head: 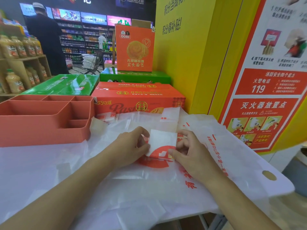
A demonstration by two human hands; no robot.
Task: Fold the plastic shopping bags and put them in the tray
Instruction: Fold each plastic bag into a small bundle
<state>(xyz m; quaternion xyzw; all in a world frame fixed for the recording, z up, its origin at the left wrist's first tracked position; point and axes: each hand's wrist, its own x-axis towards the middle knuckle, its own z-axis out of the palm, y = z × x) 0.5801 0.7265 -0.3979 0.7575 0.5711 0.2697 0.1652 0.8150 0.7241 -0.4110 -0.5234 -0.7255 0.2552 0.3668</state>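
A small folded white plastic bag (162, 141) with red print sits at the centre, pinched from both sides. My left hand (131, 145) grips its left edge and my right hand (187, 149) holds its right and lower edge. Under it lie several flat white shopping bags (232, 155) with red lettering, spread over the table. The terracotta tray (41, 123) with several compartments stands to the left, beyond my left hand. Another folded bag (108, 117) lies behind, just right of the tray.
Orange and green cartons (137, 95) are stacked behind the bags, with an upright orange box (134, 48) on top. A yellow wall with a red poster (262, 103) rises at the right. Bottle shelves (20, 63) and a person stand far left.
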